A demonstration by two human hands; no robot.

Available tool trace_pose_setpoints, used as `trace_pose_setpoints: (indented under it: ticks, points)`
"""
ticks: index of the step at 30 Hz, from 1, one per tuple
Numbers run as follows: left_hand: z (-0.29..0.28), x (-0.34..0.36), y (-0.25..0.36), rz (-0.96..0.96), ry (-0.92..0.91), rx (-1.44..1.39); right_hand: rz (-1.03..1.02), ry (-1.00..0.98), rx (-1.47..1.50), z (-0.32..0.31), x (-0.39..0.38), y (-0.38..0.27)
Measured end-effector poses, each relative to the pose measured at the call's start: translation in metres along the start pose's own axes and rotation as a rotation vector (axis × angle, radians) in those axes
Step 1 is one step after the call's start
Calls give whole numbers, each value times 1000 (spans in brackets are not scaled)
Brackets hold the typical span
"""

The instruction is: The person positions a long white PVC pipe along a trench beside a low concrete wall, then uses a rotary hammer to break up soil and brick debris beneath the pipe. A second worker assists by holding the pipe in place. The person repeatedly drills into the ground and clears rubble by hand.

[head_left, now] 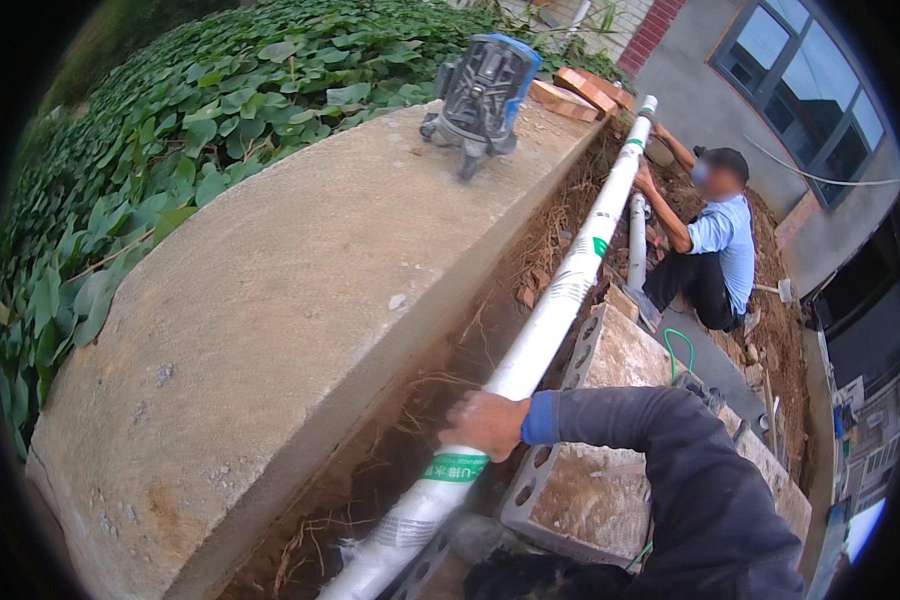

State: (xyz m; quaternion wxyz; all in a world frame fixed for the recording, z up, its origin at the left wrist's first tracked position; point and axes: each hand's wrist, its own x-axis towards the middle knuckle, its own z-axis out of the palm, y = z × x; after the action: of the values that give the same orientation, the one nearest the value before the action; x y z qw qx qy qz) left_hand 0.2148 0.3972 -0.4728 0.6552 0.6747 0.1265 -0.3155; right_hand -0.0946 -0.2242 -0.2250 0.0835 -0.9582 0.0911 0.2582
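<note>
My right hand (485, 424), on an arm in a dark sleeve with a blue cuff, is closed around a long white plastic pipe (540, 338) with green printed bands. The pipe slants from the lower edge up to the far right, over a dirt trench. Near its far end, a crouching co-worker (727, 245) in a light blue shirt has both hands at the pipe. A shorter white pipe (637, 245) stands below the long one, beside the co-worker. My left hand is not in view. Dark, blurred shapes at the lower edge are too unclear to name.
A broad concrete ledge (270, 300) runs along the trench's left side. On it stand a blue and black device on short legs (482, 100) and several orange bricks (580, 92). Hollow concrete slabs (590, 497) and a green cord (678, 340) lie to the right. Leafy vines (220, 110) grow beyond.
</note>
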Motion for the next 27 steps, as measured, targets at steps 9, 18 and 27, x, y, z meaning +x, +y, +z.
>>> trace_pose_setpoints:
  ticks: [9,18,27]
  points:
    - [95,35,5,-284,16,-445,163,6,-107,26,41,68]
    - [153,6,47,-581,-127,-624,561,714,-118,76,-25,48]
    - [156,-11,60,-450,-313,35,839,542,248,121,-88,-21]
